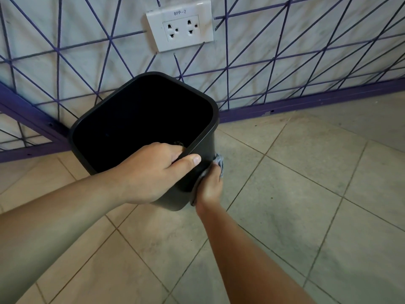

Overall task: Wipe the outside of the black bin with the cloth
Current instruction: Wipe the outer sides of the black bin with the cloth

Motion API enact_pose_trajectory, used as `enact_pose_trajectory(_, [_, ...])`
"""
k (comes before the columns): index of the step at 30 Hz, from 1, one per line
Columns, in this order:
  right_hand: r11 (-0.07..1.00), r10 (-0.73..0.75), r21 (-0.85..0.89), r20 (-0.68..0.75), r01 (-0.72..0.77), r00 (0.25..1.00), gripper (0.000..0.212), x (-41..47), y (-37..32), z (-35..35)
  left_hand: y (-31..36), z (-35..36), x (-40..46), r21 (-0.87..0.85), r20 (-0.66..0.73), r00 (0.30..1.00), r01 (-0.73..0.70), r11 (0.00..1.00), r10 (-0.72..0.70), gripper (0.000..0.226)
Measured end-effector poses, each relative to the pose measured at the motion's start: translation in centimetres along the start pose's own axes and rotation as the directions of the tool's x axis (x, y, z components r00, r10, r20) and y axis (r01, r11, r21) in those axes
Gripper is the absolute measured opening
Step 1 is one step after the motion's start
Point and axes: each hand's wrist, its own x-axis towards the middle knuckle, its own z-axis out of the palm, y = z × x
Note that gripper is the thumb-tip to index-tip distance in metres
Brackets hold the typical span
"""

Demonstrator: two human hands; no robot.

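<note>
Wiping is under way, I judge: my right hand (209,185) presses the cloth (219,162) on the black bin (203,148) side wall, just below my left hand (153,172), which grips the rim. Other sides seem left. Beyond the hands, the wall socket (179,25) and purple grid (306,62) stand close.

Left hand (153,170) grips the black bin's (203,148) rim; right hand (211,185) presses cloth (219,162) against its side.

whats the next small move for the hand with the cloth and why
Probably slide the right hand with the cloth down the black bin wall. The left hand grips the rim, and the cloth sits pressed against the outside.
</note>
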Motion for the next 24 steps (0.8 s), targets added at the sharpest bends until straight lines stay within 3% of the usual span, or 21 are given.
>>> enact_pose_trajectory(2, [0.999, 0.028, -0.016, 0.011, -0.028, 1.0, 0.09, -0.6, -0.9, 0.1, 0.0, 0.0, 0.0, -0.005, 0.008, 1.0, 0.002, 1.0, -0.002, 0.088])
enact_pose_trajectory(6, [0.999, -0.002, 0.042, -0.029, 0.003, 1.0, 0.103, -0.9, -0.5, 1.0, 0.3, -0.2, -0.1, -0.02, 0.01, 1.0, -0.007, 1.0, 0.007, 0.076])
enact_pose_trajectory(9, [0.998, 0.056, -0.004, -0.02, -0.056, 0.998, 0.065, -2.1, -2.5, 0.8, 0.5, -0.3, -0.2, 0.007, -0.003, 1.0, 0.004, 1.0, -0.004, 0.079])
enact_pose_trajectory(11, [0.996, 0.092, -0.006, -0.032, -0.092, 0.995, 0.055, -2.2, -3.5, 0.7, 0.5, -0.2, -0.3, 0.006, -0.009, 1.0, 0.004, 1.0, -0.004, 0.079])
enact_pose_trajectory(16, [1.0, 0.025, 0.012, 0.013, -0.025, 1.0, 0.112, -1.4, -1.6, 0.9, 0.9, -0.4, -0.3, -0.018, 0.011, 1.0, 0.011, 1.0, -0.011, 0.073])
enact_pose_trajectory(20, [0.999, 0.037, -0.034, 0.019, -0.037, 0.999, 0.085, -1.1, -1.9, 0.4, 0.8, -0.3, -0.4, -0.011, -0.011, 1.0, -0.001, 1.0, 0.001, 0.076])
enact_pose_trajectory(24, [0.995, 0.03, -0.101, 0.029, -0.027, 0.999, 0.089, -1.5, -1.8, 0.4, 0.9, -0.4, -0.3, -0.013, -0.011, 1.0, 0.002, 1.0, -0.003, 0.073])
